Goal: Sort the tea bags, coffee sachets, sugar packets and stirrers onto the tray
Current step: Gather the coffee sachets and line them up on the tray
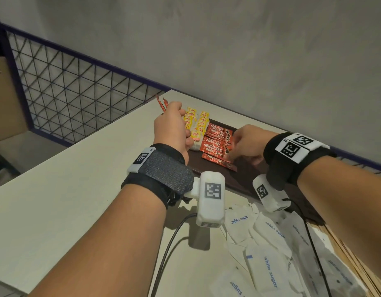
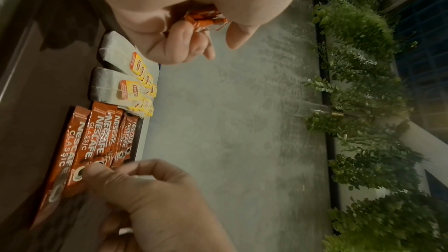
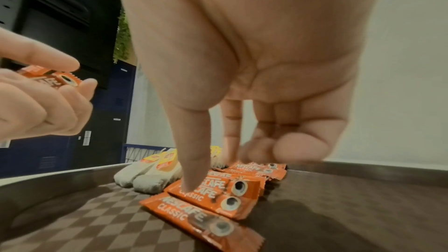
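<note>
A dark tray (image 1: 245,179) lies at the table's far side. On it stand yellow-tagged tea bags (image 1: 198,123) at the left and a row of red Nescafe coffee sachets (image 1: 215,144) beside them. My left hand (image 1: 174,125) hovers over the tea bags and grips a few more sachets (image 2: 206,18), whose ends stick out past the fist. My right hand (image 1: 243,142) reaches down on the row; its thumb (image 3: 191,179) presses straight onto one sachet (image 3: 218,194), and the outer fingers are curled. White sugar packets (image 1: 266,254) lie heaped on the table near me.
Thin wooden stirrers (image 1: 352,264) lie along the right of the sugar heap. A grey wall rises just behind the tray. A wire-mesh fence (image 1: 78,93) borders the white table (image 1: 78,189) at the left. Wrist-camera cables (image 1: 170,243) trail over the table.
</note>
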Available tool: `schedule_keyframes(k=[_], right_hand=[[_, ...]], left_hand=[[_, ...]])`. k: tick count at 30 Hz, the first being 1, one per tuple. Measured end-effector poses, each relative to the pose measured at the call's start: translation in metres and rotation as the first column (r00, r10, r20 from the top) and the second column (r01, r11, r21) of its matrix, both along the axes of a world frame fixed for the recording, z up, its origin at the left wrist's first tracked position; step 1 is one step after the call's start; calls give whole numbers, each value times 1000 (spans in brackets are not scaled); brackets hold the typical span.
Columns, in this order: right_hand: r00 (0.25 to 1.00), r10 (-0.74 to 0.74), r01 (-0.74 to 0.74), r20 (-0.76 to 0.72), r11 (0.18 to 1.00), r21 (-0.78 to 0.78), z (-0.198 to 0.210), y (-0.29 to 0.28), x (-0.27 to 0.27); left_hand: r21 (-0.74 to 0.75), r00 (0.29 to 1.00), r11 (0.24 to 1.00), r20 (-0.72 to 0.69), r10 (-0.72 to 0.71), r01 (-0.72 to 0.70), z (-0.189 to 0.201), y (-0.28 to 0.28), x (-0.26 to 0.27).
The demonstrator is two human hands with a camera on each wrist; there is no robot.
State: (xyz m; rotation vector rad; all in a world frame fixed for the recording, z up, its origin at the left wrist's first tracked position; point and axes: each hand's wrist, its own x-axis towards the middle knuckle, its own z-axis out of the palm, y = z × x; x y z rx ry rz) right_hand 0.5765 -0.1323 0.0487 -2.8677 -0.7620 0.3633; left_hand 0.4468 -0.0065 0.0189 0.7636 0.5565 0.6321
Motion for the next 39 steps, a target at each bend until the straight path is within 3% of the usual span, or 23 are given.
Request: schedule_keyframes(k=[3, 12, 18, 39], right_hand=[[982, 177, -178, 58, 984, 4, -2, 5, -2], [954, 299, -295, 9, 946, -134, -15, 18, -10], [958, 257, -242, 125, 963, -121, -16, 22, -7], [962, 266, -245, 63, 940, -237, -19, 30, -9]], left_hand=[[3, 1000, 1000, -5, -4, 4, 0, -1, 1], [2, 1000, 1000, 2, -7, 7, 1, -1, -1], [9, 1000, 1000, -6, -7, 7, 1, 0, 0], [24, 1000, 1000, -5, -10, 10, -2, 2, 1]])
